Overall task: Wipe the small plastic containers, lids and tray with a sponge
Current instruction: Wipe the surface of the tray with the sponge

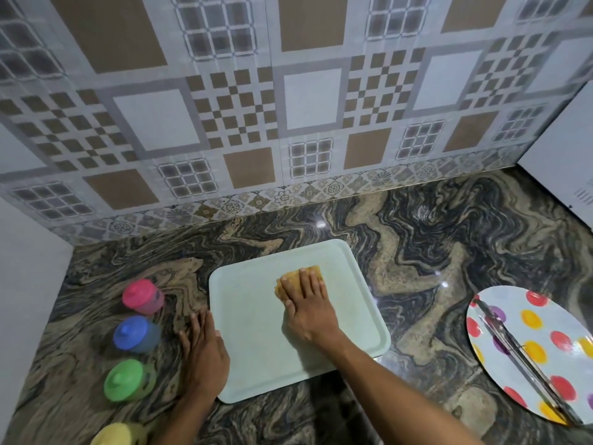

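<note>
Right hand [308, 311] fingers [303, 281] flat, together, pressing sponge [313, 272] onto tray [256, 316]; left hand [205, 351] fingers [196, 322] flat, together, on tray edge and counter [417, 252].

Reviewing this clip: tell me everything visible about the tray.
The tray is pale mint green, rectangular with rounded corners and a low raised rim, and looks like plastic. It lies flat on the marbled countertop, slightly rotated. The right hand presses an orange-yellow sponge onto its far middle; the left hand rests flat at its left edge. Nothing else sits on it.
</note>
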